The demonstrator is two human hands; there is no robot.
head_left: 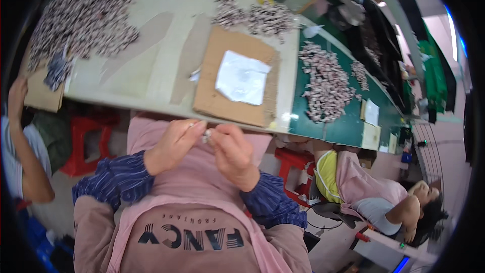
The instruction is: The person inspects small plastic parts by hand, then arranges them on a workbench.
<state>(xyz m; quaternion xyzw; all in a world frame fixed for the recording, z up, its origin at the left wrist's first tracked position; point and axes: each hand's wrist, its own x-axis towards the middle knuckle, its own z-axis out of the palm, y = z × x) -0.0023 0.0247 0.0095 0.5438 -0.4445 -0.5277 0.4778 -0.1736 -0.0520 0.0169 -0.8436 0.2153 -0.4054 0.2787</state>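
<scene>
Just in front of the table's near edge, over my pink apron (194, 182), both hands are close together. My left hand (173, 147) is closed in a pinch, its fingertips against a small whitish piece (206, 135). From the other side my right hand (234, 155) pinches at the same piece, fingers curled. The piece is too small and blurred to name. Beyond my hands a brown cardboard sheet (207, 83) lies on the table with a creased white paper (242, 78) on top.
Heaps of small dark-and-white pieces lie at the far left (91, 15), behind the cardboard (270, 19) and on the green table (326, 83). A person (374, 187) sits to the right; another person's arm (22, 151) shows at left. Red stools (88, 141) stand below.
</scene>
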